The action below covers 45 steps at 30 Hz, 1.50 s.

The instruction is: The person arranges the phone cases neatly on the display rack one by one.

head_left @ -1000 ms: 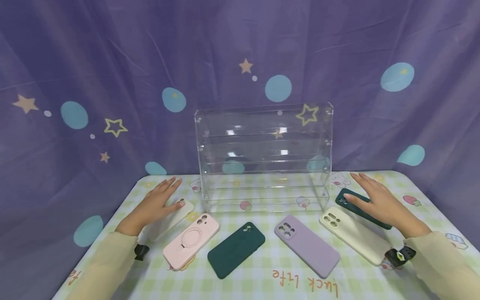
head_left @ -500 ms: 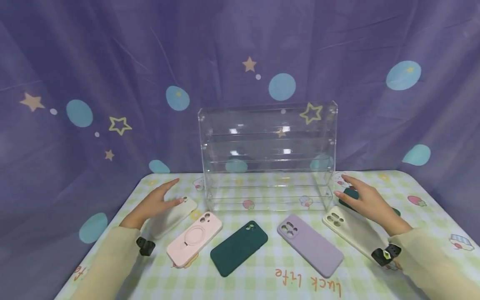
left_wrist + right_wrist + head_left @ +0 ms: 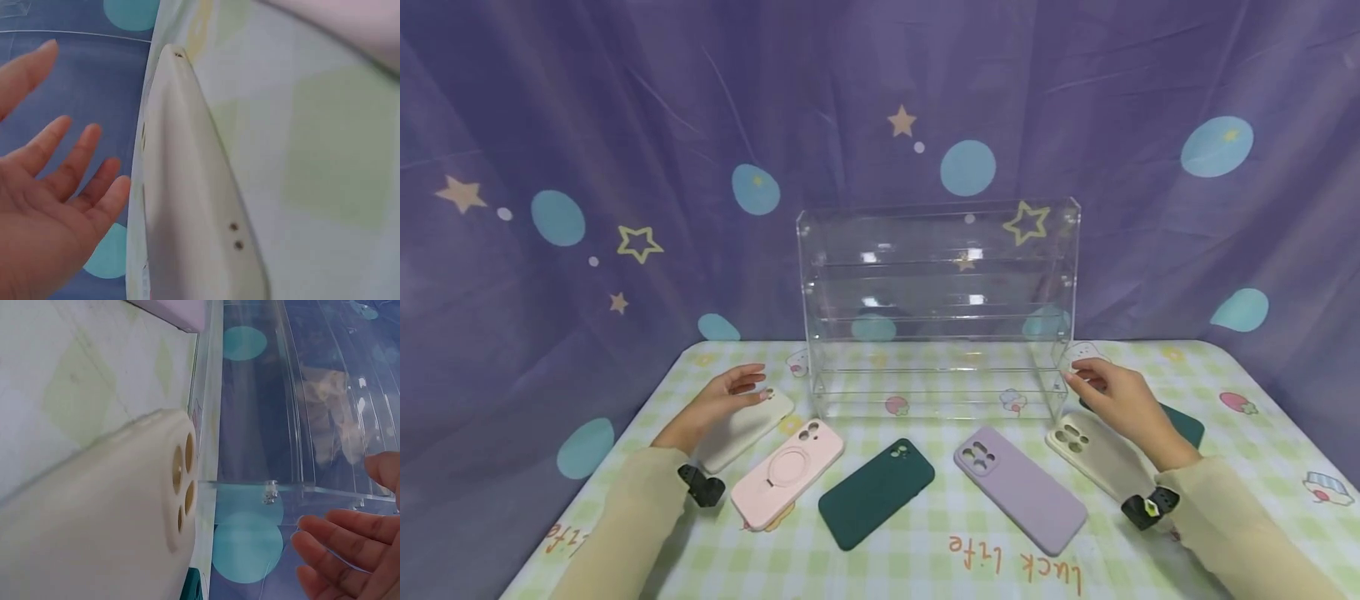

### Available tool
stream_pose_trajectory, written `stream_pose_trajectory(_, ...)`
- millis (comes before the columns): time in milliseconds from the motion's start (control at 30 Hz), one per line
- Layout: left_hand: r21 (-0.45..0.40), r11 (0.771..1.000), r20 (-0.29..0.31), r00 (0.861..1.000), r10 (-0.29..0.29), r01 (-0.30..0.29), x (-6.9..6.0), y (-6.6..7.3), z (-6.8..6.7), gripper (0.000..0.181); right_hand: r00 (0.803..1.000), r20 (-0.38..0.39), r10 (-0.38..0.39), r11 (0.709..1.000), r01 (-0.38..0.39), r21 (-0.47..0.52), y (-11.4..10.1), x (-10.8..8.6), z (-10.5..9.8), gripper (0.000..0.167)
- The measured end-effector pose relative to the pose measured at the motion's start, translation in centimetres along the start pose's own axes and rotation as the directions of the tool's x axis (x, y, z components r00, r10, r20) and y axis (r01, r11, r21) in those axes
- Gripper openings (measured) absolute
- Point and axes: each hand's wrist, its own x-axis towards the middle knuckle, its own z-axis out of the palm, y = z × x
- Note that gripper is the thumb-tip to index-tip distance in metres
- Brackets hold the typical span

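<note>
The left hand (image 3: 713, 402), fingers loosely bent, hovers over the upper end of a white phone case (image 3: 737, 433); in the left wrist view that hand (image 3: 56, 194) holds nothing. Above a cream case (image 3: 1101, 458) and a partly hidden dark green case (image 3: 1183, 427) is the right hand (image 3: 1123, 406), its fingers near the lower right corner of the clear acrylic rack (image 3: 940, 292). In the right wrist view the right hand (image 3: 356, 550) is empty, fingers relaxed, beside the rack's side panel.
A pink case (image 3: 787, 475) with a ring, a green case (image 3: 877, 493) and a lilac case (image 3: 1021, 492) lie across the checked tablecloth (image 3: 880, 575) in front of the rack. Behind the table hangs a purple curtain (image 3: 835, 100).
The right hand has moved left, from over the dark green case towards the rack's corner. Fingers of both hands have bent more. The view has shifted slightly.
</note>
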Motion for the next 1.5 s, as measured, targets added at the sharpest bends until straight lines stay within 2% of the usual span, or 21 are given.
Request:
stream_pose_trajectory(133,-0.067,0.998,-0.059,0.998,-0.026,0.022,0.1,-0.6,0.1,0.062,1.000,-0.014,0.023,0.999,-0.023,0.032,-0.1,0.2,0.5,0.048)
stream_pose_trajectory(233,-0.112,0.993,-0.081,0.995,-0.057,0.048,0.2,-1.0,0.1,0.061,0.999,-0.036,0.028,0.999,-0.026,0.045,-0.1,0.3,0.9,0.045)
stream_pose_trajectory(400,-0.136,0.987,-0.037,0.995,-0.090,0.085,0.0,-1.2,0.3,0.067,0.992,-0.121,0.014,1.000,-0.011,0.023,-0.3,0.5,1.3,0.038)
stream_pose_trajectory(567,-0.135,0.988,-0.011,0.997,-0.075,0.073,0.1,-1.0,1.0,0.070,0.977,-0.212,0.024,0.999,-0.019,0.028,-0.4,0.4,1.7,0.035)
stream_pose_trajectory(733,-0.086,0.992,-0.022,0.996,-0.091,0.089,0.2,-1.2,1.4,0.073,0.966,-0.260,0.005,0.999,0.006,0.039,-0.1,0.2,2.4,0.031)
stream_pose_trajectory(933,0.021,0.999,-0.003,0.999,-0.039,0.039,0.2,-1.3,1.6,0.074,0.952,-0.307,-0.022,0.999,0.035,0.039,-0.2,0.4,2.8,0.025)
stream_pose_trajectory(1133,0.059,0.998,0.015,0.999,0.036,-0.037,0.3,-2.5,1.5,0.078,0.959,-0.283,-0.003,0.999,0.017,0.048,-0.3,0.3,2.7,0.026)
stream_pose_trajectory(1367,0.123,0.992,0.022,1.000,0.011,-0.014,0.4,-2.8,1.5,0.074,0.958,-0.286,0.000,0.999,0.013,0.045,0.2,0.2,2.7,0.026)
stream_pose_trajectory(1500,0.165,0.986,0.017,0.999,0.027,-0.029,0.5,-3.1,1.2,0.074,0.959,-0.284,-0.015,0.999,0.023,0.023,0.2,0.3,2.6,0.026)
